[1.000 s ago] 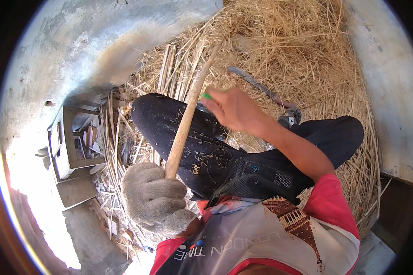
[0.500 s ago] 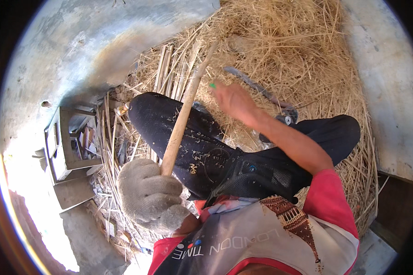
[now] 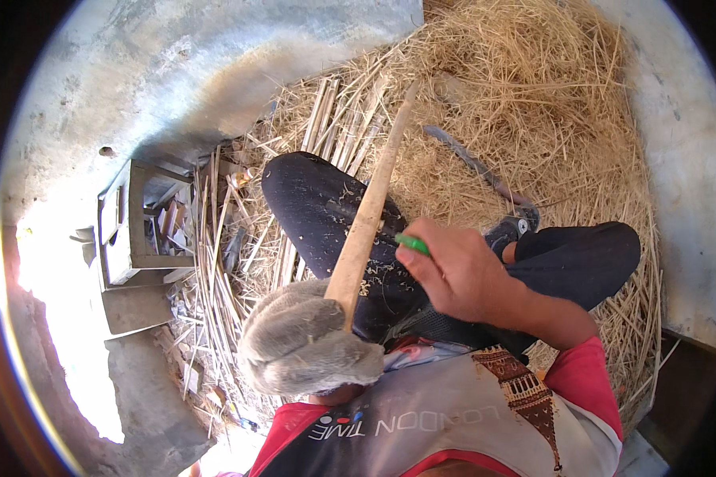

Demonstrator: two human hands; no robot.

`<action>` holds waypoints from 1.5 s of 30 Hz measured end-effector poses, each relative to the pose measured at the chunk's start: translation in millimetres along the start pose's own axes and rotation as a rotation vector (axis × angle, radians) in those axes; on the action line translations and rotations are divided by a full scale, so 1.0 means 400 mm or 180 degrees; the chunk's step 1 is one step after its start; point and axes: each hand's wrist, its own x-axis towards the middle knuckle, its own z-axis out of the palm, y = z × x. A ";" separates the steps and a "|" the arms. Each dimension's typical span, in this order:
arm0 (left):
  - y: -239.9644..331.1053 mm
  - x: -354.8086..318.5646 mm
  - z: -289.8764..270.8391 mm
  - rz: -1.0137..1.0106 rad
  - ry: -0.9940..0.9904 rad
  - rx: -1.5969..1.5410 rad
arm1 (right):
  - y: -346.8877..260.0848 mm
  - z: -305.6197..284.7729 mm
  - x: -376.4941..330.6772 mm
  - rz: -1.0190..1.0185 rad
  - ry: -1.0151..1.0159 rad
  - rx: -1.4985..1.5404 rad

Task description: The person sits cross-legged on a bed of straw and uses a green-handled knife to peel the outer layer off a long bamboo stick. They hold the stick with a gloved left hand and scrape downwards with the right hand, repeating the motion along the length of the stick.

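Observation:
My left hand (image 3: 306, 342), in a thick grey knitted glove, is wrapped round the lower end of a long pale wooden stick (image 3: 371, 208). The stick slants up and away across my bent left leg, narrowing toward its far tip. My bare right hand (image 3: 471, 274) is closed on a small green-handled tool (image 3: 413, 244), held just right of the stick. Most of the tool is inside my fingers, and only a thin dark bit shows past the green; its kind cannot be made out.
Straw and shavings (image 3: 533, 95) are heaped in front of me. On them, by my shoe (image 3: 511, 230), lies a long dark curved blade-like piece (image 3: 473, 163). Split sticks (image 3: 318, 119) lie beyond my left knee. A small wooden frame (image 3: 135, 226) stands at the left, beside the concrete wall (image 3: 175, 71).
My right hand has come back toward my body, from beyond the stick's middle to near my lap. The left hand still grips the stick. The whole view has shifted slightly.

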 end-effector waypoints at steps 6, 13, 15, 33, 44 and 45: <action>0.030 -0.034 0.024 0.0006 0.0488 0.0337 | -0.029 0.039 -0.037 -0.0302 -0.0046 -0.0264; 0.052 -0.055 0.058 0.0050 0.0975 0.0734 | -0.065 0.062 -0.063 -0.0533 0.0088 -0.0373; 0.054 -0.059 0.069 0.0049 0.1118 0.0827 | -0.037 0.081 -0.046 -0.0352 0.0206 -0.0500; 0.093 -0.077 0.101 -0.0988 0.1597 0.0654 | -0.049 0.095 -0.048 -0.0365 0.0372 -0.0560; 0.074 -0.030 0.114 -0.1209 0.2659 0.0905 | 0.049 0.156 0.049 0.0340 0.0350 -0.0985; 0.074 -0.035 0.114 -0.1191 0.2410 0.0886 | 0.133 0.147 0.051 0.0767 0.0348 -0.1000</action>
